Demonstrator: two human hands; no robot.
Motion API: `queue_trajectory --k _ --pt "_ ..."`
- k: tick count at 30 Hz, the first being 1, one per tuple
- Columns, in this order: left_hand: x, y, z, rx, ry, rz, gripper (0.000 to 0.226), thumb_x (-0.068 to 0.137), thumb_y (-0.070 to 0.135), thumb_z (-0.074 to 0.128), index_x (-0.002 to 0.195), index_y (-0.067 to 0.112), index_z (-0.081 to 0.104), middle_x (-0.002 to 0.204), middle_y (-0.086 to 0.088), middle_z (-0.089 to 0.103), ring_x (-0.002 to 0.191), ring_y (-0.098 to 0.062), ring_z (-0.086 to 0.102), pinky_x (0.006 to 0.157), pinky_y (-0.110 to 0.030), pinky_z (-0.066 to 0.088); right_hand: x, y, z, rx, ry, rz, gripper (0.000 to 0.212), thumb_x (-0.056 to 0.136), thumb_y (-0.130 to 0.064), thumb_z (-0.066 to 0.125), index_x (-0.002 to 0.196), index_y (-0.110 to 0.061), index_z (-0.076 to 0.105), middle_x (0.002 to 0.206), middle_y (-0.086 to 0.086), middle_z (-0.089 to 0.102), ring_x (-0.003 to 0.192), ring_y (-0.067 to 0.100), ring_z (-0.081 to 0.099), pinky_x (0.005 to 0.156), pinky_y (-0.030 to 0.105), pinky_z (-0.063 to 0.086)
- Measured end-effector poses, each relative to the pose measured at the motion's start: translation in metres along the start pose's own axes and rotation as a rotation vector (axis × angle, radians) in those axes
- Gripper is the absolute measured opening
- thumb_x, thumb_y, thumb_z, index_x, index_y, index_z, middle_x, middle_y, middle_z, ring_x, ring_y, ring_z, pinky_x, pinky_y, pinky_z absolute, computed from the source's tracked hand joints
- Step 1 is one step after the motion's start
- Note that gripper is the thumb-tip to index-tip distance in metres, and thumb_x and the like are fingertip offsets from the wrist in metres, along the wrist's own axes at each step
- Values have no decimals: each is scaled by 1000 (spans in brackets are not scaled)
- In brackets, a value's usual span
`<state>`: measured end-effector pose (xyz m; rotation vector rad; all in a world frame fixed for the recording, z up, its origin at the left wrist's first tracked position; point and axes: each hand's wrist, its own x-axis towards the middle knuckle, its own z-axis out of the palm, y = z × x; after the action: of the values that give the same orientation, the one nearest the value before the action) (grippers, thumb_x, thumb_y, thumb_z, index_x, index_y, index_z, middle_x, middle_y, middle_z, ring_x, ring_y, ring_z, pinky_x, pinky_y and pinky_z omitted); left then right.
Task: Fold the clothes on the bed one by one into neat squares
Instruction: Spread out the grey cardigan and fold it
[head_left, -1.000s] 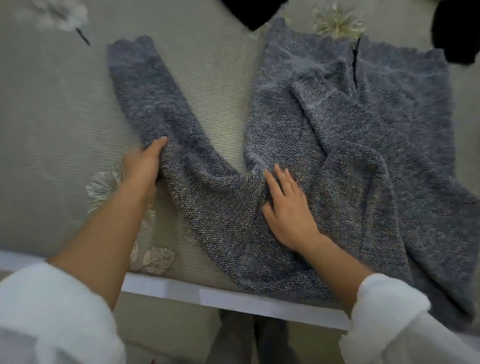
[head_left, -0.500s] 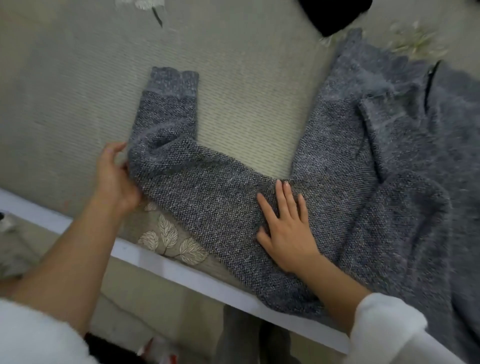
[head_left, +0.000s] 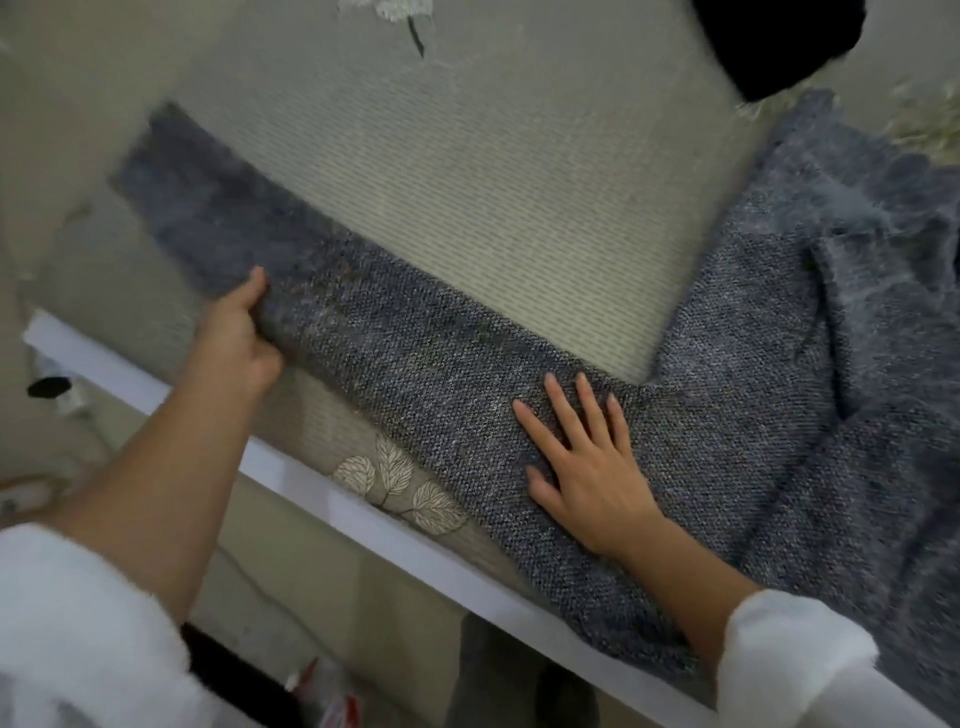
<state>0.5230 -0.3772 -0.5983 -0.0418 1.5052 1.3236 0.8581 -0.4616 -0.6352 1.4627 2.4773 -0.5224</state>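
A grey knitted sweater lies spread over the right side of the bed, which has a beige woven cover. One long sleeve stretches out straight to the left, its cuff end blurred. My left hand grips the near edge of that sleeve, thumb on top. My right hand presses flat on the sleeve where it joins the body, fingers spread. The sweater's lower part hangs over the bed's front edge.
A black garment lies at the far right of the bed. The white bed frame edge runs diagonally across the front. Leaf patterns mark the cover near the edge. Small items lie on the floor at the left.
My left hand has pulled the sleeve out to the left, so it now lies straight instead of bent. The right hand stays pressed at the sleeve's base. The view has shifted left.
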Motion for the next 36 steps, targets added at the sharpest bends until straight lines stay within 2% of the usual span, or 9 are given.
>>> queue_trajectory --k 5,11,17,23,26,28,31,33,36 --pt "-1 -14 -25 53 38 -9 28 93 28 56 118 16 56 93 8 71 93 -6 64 74 -19 54 7 -4 -1 -16 -5 34 65 93 -62 25 151 -43 1 161 4 -12 146 31 -18 114 54 -9" --pt "-22 -27 -3 250 38 -53 20 94 32 56 110 22 58 102 5 67 90 -6 64 81 -25 53 6 0 -12 39 -8 23 64 95 -61 22 148 -46 -11 158 -1 -24 143 25 -29 114 49 -16" --pt "-72 -36 66 531 328 472 48 95 48 44 129 15 54 131 -2 55 116 -15 55 102 -35 44 -31 39 -27 126 -136 23 71 84 -64 -2 149 -39 -15 156 -5 -28 141 15 -32 120 42 -8" --pt "-184 -87 194 602 -108 816 37 100 35 41 126 14 58 107 21 59 98 18 52 94 -16 44 -87 89 -75 668 274 409 46 100 -33 43 144 -22 35 149 -6 35 136 8 27 106 19 21" --pt "-239 -138 258 684 -347 886 41 101 37 38 133 16 53 120 9 61 113 0 54 101 -30 42 -138 129 -82 935 445 663 43 99 -25 48 141 -21 38 135 -5 47 116 6 45 92 21 36" --pt "-272 -177 297 857 -598 878 48 101 36 37 145 17 37 147 -6 41 138 -20 34 114 -40 27 -167 162 -80 1128 562 807 43 99 -20 50 139 -20 38 124 0 54 107 11 54 81 19 42" --pt "-304 -237 322 1307 -1026 622 67 99 43 40 153 25 4 161 -1 -8 147 -23 -10 119 -40 1 -200 213 -75 1523 678 998 35 97 -13 47 132 -14 45 102 8 64 87 21 64 73 29 50" --pt "-307 -273 309 1588 -1090 555 76 97 50 42 152 31 -7 157 2 -23 143 -22 -24 118 -44 -4 -217 240 -68 1758 680 1065 34 97 -12 45 130 -6 46 101 9 64 88 24 64 76 32 52" --pt "-294 -302 262 1821 -901 674 82 93 57 41 149 37 -15 153 2 -34 139 -22 -34 114 -43 -14 -235 263 -57 1954 576 1074 18 97 -14 44 108 -3 54 119 17 57 104 28 59 81 31 51"
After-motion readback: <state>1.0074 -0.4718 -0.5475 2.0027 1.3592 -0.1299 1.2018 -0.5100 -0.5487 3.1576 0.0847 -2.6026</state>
